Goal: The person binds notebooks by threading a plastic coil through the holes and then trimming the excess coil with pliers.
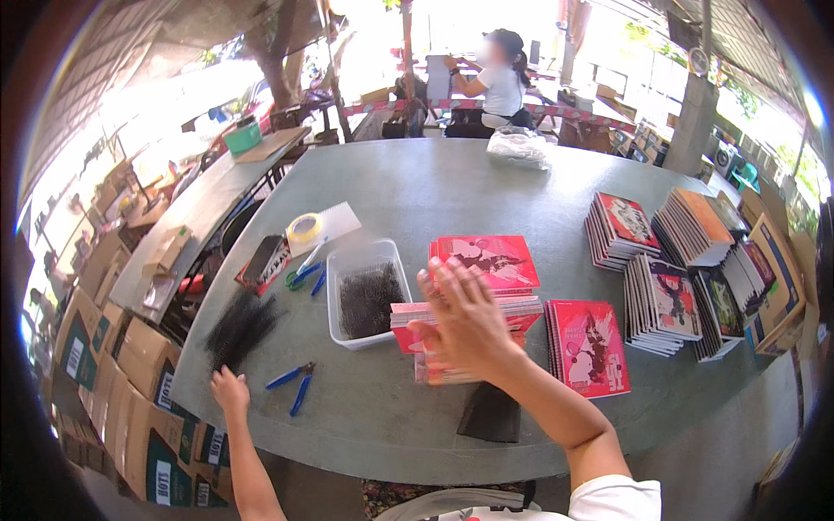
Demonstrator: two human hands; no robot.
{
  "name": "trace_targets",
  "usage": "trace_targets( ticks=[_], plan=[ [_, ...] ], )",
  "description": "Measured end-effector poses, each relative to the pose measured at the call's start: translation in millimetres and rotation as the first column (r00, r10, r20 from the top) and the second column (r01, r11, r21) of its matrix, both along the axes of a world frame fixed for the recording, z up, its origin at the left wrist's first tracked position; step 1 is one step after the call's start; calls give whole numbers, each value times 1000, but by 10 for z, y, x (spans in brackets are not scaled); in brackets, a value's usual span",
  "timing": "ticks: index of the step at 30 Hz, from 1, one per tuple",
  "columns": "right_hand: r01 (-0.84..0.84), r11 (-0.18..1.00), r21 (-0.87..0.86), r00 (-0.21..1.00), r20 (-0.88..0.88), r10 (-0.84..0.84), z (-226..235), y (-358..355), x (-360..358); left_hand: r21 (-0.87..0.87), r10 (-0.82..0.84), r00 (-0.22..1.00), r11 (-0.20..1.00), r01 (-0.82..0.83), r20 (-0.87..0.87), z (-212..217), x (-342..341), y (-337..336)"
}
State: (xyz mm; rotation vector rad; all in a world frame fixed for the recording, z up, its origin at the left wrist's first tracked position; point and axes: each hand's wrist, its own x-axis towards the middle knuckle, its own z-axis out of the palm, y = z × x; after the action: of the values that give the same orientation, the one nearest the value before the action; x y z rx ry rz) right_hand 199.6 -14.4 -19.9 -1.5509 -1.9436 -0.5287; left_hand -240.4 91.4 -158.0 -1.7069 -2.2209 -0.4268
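Two hands are showing below me on the round grey table (417, 187); I am seeing the right hand (465, 326) lying flat with its fingers spread over a stack of red booklets (452, 347), palm down and gripping nothing, though it is blurred and I cannot tell how firmly it is pressing; the left hand (229, 390) is resting at the table's near left edge, just below a dark bundle of thin wires (241, 326), fingers curled loosely and, as far as I can tell, closing on nothing; blue-handled pliers (294, 383) are lying just to its right; a clear plastic tub (365, 293) holding more dark wire is sitting between the bundle and the red stack; behind the tub, scissors (304, 271) and a roll of tape (304, 228) are lying on a white pad; another red booklet pile (588, 346) is sitting just right of the hand, and further piles of booklets (669, 260) are standing well apart along the right rim; a person (497, 78) is sitting at a far table.
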Motion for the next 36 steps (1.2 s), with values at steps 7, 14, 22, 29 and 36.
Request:
trace_targets(
  ticks=[7, 14, 22, 29, 36],
  plan=[
    [-203, 976, -77, 976, 69, 208, -323, -66, 10, 68, -182, 957, 983, 171, 225, -79, -321, -29],
    [-381, 917, 121, 916, 183, 357, -287, -297, 11, 353, -229, 970, 903, 244, -83, 42, -38, -22],
    [-396, 908, 138, 918, 77, 389, -299, -38, -182, 798, -767, 401, 588, 128, 501, 1171, 604, -207],
    [12, 985, 174, 998, -67, -1, -191, 334, -279, 740, -780, -26, 583, 335, 626, 1339, 2094, -408],
    [-21, 987, 157, 997, -76, 33, -171, 308, -331, 485, -843, 211, 469, 738, 495, 1144, 2446, -548]
  ],
)
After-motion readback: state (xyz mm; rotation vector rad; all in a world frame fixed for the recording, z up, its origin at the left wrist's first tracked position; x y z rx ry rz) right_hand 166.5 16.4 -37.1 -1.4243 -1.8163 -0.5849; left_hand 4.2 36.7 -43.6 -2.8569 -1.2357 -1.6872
